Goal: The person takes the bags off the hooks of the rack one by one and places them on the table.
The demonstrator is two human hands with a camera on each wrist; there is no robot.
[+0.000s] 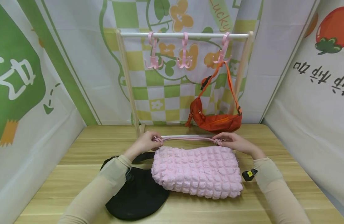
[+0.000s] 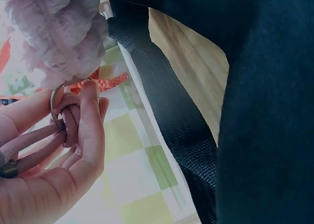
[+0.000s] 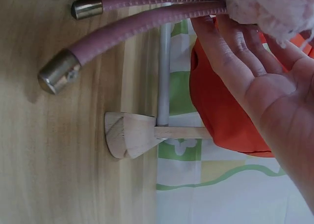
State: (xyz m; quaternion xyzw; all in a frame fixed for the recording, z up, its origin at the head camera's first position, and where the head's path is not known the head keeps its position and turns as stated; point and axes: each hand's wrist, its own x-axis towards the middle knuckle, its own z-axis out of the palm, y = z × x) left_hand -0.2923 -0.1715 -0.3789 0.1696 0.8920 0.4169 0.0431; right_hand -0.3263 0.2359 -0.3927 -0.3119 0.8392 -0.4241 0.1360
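A pink puffy handbag lies on the wooden table, its thin pink strap stretched along the top edge. At the bag's upper left corner my left hand pinches the knotted strap; the left wrist view shows the knot and a metal ring between thumb and fingers. My right hand grips the strap at the upper right corner. Two strap ends with gold metal tips stick out there in the right wrist view. The bag's body partly hides the right fingertips in that view.
A black bag with a black webbing strap lies under my left forearm, partly beneath the pink bag. Behind stands a rack with a white rail and three pink hooks. An orange bag hangs from the right hook.
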